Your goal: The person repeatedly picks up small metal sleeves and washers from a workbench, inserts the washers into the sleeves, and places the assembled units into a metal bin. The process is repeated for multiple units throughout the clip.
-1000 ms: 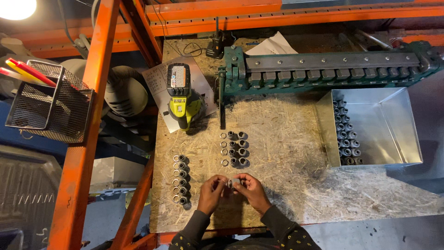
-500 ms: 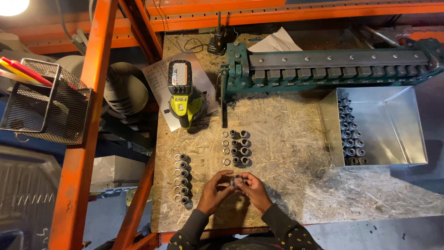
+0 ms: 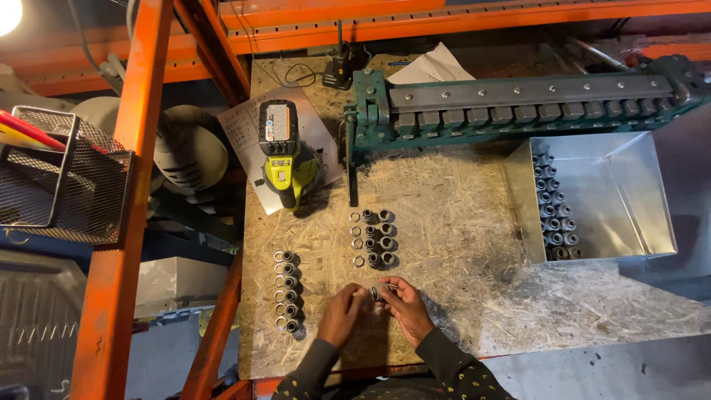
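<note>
Orange upright: a painted steel post runs down the left side, with a black wire basket hanging beside it.
Cordless tool: yellow-green and black, lying on a sheet of paper at the back left of the chipboard bench.
Left rows of fittings: small grey metal rings and sleeves in two short columns, just left of the hands.
Left hand: fingers curled in narrow, tips pinching the left side of a small metal fitting.
Small metal fitting: held between both hands, just above the bench near its front edge, below the middle group.
Right hand: fingers bent close, tips on the right side of the same fitting; the thumb lies along it.
Middle group of fittings: rings on the left, darker sleeves on the right, set in rows just behind the hands.
Green bending machine: long, with a grey steel bar across the back of the bench.
Sheet-metal tray: shiny, open-topped, at the right; more fittings are lined along its left wall.
</note>
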